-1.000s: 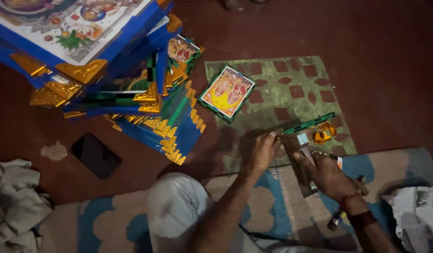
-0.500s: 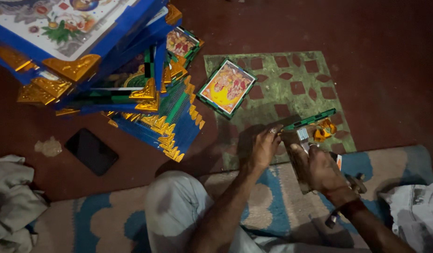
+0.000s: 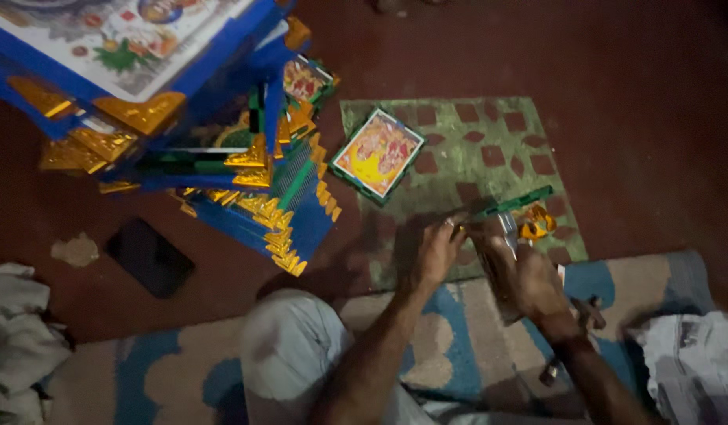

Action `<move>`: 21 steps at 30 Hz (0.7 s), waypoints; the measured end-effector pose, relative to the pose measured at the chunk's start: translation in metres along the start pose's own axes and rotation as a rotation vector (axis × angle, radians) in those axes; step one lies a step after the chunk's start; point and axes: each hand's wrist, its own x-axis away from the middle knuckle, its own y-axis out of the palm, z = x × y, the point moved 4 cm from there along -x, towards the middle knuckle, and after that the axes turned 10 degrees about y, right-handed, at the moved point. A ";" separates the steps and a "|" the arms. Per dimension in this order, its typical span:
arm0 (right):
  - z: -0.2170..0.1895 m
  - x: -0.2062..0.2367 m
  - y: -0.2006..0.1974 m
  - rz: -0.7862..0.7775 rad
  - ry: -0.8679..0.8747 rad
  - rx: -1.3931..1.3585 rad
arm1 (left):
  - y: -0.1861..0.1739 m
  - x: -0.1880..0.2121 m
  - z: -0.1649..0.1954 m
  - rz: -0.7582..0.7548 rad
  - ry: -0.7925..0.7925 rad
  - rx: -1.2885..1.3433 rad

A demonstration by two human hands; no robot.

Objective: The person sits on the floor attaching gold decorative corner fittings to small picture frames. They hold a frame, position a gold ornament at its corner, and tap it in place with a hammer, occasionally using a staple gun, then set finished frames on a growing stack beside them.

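The left hand (image 3: 436,253) pinches the near-left end of a green frame strip (image 3: 512,205), steadying it on the green patterned mat (image 3: 466,149). The right hand (image 3: 529,277) is clamped on a narrow tool pressed down at the strip's middle (its kind is too blurred to tell) — beside gold corner pieces (image 3: 535,223). A framed picture (image 3: 377,154) lies further left, by the stacked blue frames (image 3: 222,142).

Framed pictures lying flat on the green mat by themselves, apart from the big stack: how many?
1. The framed picture lies alone at the upper left of the green mat, beside the stack of frames. Others may sit hidden within that stack.
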 end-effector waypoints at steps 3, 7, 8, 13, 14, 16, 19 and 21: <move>0.019 0.025 0.010 -0.034 0.020 -0.313 | -0.001 -0.003 0.002 0.081 0.048 0.016; 0.050 0.069 0.043 -0.102 0.209 -0.264 | -0.006 -0.001 0.005 0.001 -0.009 -0.072; 0.059 0.081 0.054 -0.187 0.345 -0.215 | -0.009 -0.001 0.006 -0.016 -0.030 -0.063; 0.029 0.128 0.074 0.131 -0.065 -0.148 | -0.018 -0.007 0.020 -0.029 -0.015 -0.053; 0.022 0.137 0.077 0.247 -0.137 -0.058 | -0.018 -0.007 0.020 -0.025 -0.062 -0.013; 0.019 0.146 0.089 0.181 -0.181 -0.118 | -0.018 -0.008 0.018 -0.021 -0.157 0.073; 0.056 0.138 0.093 0.256 -0.072 -0.228 | -0.014 -0.007 0.012 -0.166 -0.260 -0.060; 0.106 0.117 0.087 0.405 0.051 -0.164 | -0.016 -0.010 0.014 -0.152 -0.169 -0.120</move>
